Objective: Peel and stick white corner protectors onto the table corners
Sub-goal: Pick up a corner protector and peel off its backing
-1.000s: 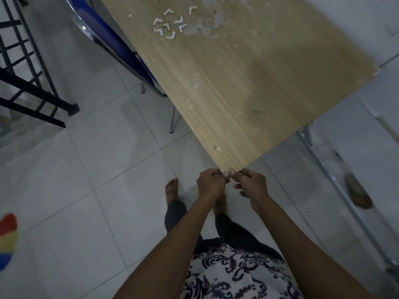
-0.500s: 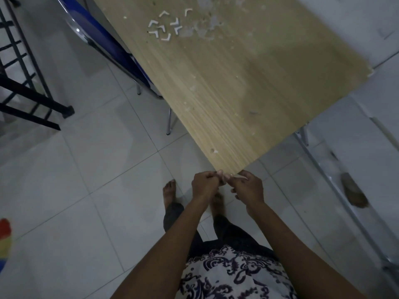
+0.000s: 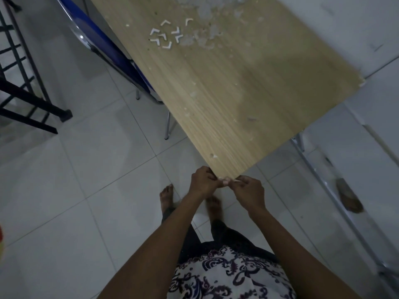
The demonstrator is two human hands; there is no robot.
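Table (image 3: 248, 87) spans upper centre to upper right. Loose corner protectors (image 3: 165, 35) lie on its upper part. Chair (image 3: 108, 46) stands left of it. Both hands (image 3: 226, 186) meet at its lower corner.

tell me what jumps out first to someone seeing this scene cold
Both hands meet at the near corner of the wooden table: the left hand and right hand have fingers curled around something small and pale right at the tip. Farther up the tabletop, near its left edge, lies a loose cluster of white corner protectors. A blue chair is tucked under the table's left side.
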